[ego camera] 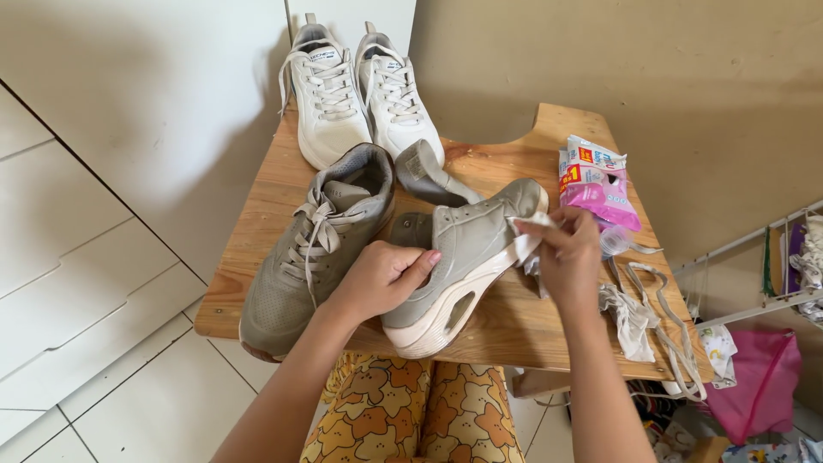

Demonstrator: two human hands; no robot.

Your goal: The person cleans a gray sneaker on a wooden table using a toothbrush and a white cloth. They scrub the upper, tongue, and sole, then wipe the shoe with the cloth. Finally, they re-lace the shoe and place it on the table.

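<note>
Person sits at a small wooden table (514,321), knees in yellow patterned trousers (420,411) under its near edge.

Left hand (381,276) grips a grey shoe (463,257) that lies tipped on its side mid-table, cream sole facing the near edge. Fingers curl over the upper near the toe, thumb on top, pressed onto the shoe. This shoe has no laces; its tongue (429,176) flops out toward the far side.

Right hand (570,257) is at the heel end of the same shoe, fingertips pinched on a white wipe (527,244) that touches the heel and sole edge.

Second grey shoe (313,249) stands upright just left of the first, laced, toe pointing at the near-left corner. They touch or nearly touch around the collar; can't tell which.

2 white sneakers (356,90) stand side by side at the far edge, laced, heels to the wall, just beyond the grey pair.

Right side of the table: pink and white pack of wipes (596,184) near the far-right corner, just beyond the right hand. Nearer, a crumpled used wipe (630,321) and loose grey laces (664,326) trailing to the near-right corner and partly over the edge.

White cupboards (77,214) on the left. Drying rack (771,266) with bits of laundry on the right, pink cloth (763,386) below it.
</note>
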